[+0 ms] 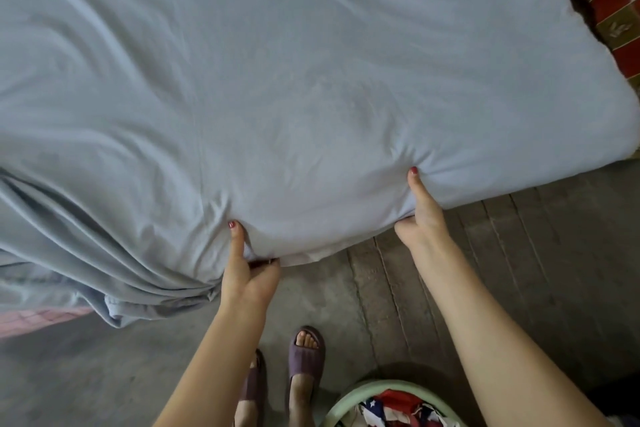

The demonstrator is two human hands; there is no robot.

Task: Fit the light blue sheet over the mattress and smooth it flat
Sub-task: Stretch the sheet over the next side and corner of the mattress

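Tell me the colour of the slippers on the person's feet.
Dusty purple slippers, seen best in the head view, on the grey floor.

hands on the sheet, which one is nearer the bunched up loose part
The left hand: it grips the sheet edge right beside the hanging folds; the right hand holds a smoother stretch.

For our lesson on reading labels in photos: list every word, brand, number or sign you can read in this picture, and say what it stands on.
None: no readable text anywhere in the picture.
Plain light blue cotton sheet: no label showing.
Red and olive patterned tiles: motifs only, no letters.
Star-and-stripe printed cloth in the pale green round basin: pattern only, no words.
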